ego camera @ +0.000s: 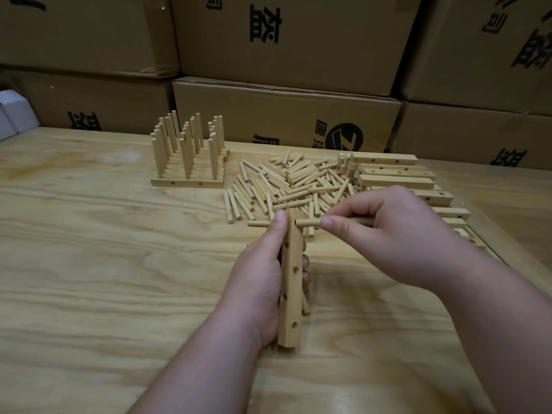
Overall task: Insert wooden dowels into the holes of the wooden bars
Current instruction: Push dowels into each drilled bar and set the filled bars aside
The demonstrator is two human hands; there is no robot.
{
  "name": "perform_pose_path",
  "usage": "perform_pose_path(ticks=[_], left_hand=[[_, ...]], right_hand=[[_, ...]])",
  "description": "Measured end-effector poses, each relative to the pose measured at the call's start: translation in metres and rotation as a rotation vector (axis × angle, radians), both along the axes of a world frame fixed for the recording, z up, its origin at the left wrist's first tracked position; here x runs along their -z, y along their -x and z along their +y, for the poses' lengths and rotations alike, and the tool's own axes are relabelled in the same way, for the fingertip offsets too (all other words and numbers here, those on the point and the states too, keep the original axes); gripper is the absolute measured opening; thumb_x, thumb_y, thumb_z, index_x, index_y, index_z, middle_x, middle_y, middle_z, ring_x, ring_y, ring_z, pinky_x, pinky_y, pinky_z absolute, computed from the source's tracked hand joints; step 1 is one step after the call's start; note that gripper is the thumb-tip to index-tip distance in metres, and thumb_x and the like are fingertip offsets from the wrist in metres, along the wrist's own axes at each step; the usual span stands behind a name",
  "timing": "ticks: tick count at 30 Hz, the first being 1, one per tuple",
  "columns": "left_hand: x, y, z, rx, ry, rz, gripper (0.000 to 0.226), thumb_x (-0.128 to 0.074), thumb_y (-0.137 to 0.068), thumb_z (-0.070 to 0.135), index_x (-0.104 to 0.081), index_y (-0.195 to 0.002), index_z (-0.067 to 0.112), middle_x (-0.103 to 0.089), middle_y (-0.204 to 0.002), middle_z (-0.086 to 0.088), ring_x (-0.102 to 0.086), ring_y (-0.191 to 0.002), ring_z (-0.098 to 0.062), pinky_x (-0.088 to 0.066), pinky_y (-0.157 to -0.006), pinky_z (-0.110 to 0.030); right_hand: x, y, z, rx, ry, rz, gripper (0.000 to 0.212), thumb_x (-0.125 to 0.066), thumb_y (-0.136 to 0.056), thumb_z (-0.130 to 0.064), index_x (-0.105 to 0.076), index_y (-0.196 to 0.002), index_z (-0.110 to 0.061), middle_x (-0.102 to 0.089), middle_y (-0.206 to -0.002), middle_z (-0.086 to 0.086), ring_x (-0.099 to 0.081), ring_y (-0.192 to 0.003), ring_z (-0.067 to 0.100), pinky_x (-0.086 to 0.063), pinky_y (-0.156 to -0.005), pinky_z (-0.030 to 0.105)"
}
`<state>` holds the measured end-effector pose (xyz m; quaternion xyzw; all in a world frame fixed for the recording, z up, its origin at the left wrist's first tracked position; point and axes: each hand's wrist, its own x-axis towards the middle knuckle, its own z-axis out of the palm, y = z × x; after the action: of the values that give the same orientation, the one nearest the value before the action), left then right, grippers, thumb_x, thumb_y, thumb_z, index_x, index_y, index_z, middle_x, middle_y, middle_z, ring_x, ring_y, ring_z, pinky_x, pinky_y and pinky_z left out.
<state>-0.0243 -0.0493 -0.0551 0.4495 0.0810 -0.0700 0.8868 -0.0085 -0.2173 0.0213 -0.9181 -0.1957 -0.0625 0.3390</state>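
Dowel (307, 223) tip hidden in bar (291, 282); right hand (397, 234) covers rest.

Cardboard cartons (286, 115), brown, printed with black characters and a round black logo, stacked in rows behind the far edge of the table; light wood-grain tabletop (89, 264) laid across the foreground; small white boxes (13, 115) set at the far left edge

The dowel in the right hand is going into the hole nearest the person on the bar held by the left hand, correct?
Not quite. The head view shows the right hand pushing the dowel into the bar's farthest hole; the left hand does hold the bar.
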Motion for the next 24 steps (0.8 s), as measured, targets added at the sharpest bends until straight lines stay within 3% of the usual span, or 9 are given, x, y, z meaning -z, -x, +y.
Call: perform_pose_path(ticks=[5, 8, 14, 19, 24], left_hand=[[-0.003, 0.0, -0.002, -0.007, -0.009, 0.006, 0.037, -0.072, -0.084, 0.054, -0.077, -0.068, 0.021, -0.061, -0.067, -0.003, -0.054, -0.052, -0.013, -0.046, -0.049, -0.027], [-0.006, 0.001, -0.002, -0.016, 0.04, -0.012, 0.031, -0.071, -0.089, 0.046, -0.077, -0.071, 0.022, -0.062, -0.073, -0.003, -0.054, -0.053, -0.013, -0.044, -0.045, -0.024], [-0.007, 0.003, -0.002, -0.034, -0.015, 0.0, 0.045, -0.061, -0.09, 0.062, -0.08, -0.075, 0.024, -0.065, -0.072, -0.002, -0.052, -0.049, -0.012, -0.043, -0.044, -0.025], [-0.006, 0.002, -0.001, -0.03, -0.019, 0.003, 0.04, -0.069, -0.086, 0.059, -0.074, -0.08, 0.019, -0.061, -0.072, -0.002, -0.049, -0.048, -0.012, -0.043, -0.043, -0.024], [-0.005, 0.004, -0.004, -0.031, -0.126, -0.039, 0.048, -0.06, -0.089, 0.063, -0.072, -0.094, 0.016, -0.061, -0.071, 0.002, -0.048, -0.048, -0.01, -0.042, -0.045, -0.024]], right_hand=[[0.0, 0.002, 0.001, -0.002, 0.016, -0.023, 0.01, -0.071, -0.088, -0.044, -0.074, -0.082, -0.037, -0.067, -0.076, -0.024, -0.06, -0.066, -0.003, -0.041, -0.048, 0.012], [-0.001, 0.004, 0.002, -0.014, 0.043, -0.005, 0.005, -0.074, -0.085, -0.043, -0.074, -0.085, -0.038, -0.068, -0.078, -0.021, -0.061, -0.066, 0.001, -0.047, -0.049, 0.016], [-0.003, 0.009, 0.006, -0.044, 0.089, -0.022, 0.002, -0.073, -0.086, -0.044, -0.074, -0.088, -0.044, -0.065, -0.082, -0.029, -0.06, -0.072, -0.002, -0.045, -0.047, 0.013], [-0.007, 0.011, 0.007, -0.061, 0.125, -0.04, 0.003, -0.071, -0.086, -0.045, -0.072, -0.084, -0.047, -0.066, -0.083, -0.029, -0.062, -0.076, -0.002, -0.055, -0.056, 0.027], [-0.007, 0.014, 0.008, -0.075, 0.147, -0.031, 0.014, -0.065, -0.089, -0.052, -0.067, -0.075, -0.056, -0.073, -0.078, -0.011, -0.066, -0.07, 0.01, -0.06, -0.064, 0.044]])
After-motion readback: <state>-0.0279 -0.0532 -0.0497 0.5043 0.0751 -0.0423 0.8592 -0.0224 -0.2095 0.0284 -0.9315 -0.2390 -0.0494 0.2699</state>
